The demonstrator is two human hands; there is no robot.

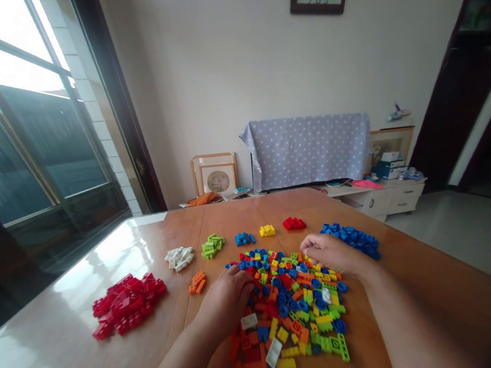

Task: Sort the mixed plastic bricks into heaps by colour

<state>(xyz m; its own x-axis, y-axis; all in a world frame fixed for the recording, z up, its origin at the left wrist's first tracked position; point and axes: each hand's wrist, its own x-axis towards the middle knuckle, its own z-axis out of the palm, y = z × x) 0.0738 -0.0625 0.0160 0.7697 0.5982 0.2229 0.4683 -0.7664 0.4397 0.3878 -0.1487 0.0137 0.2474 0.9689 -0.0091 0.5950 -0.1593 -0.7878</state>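
A wide pile of mixed toy bricks (296,300) in red, blue, green, yellow, orange and white lies in front of me. Over its left edge is my left hand (227,294), fingers curled down towards the red pieces; whatever its fingertips hold is hidden. At the pile's upper right, my right hand (329,251) has its fingers bent together above green and yellow bricks, and anything between them is too small to make out. A heap of blue bricks (353,240) sits just beyond my right hand. Small orange bricks (197,282) lie left of my left hand.
On the wooden table (248,209) stand a large red heap (127,303) at left and small groups of white (180,258), green (213,245), blue (244,238), yellow (267,230) and red bricks (294,223) along the back. A cloth-covered object (311,149) is beyond.
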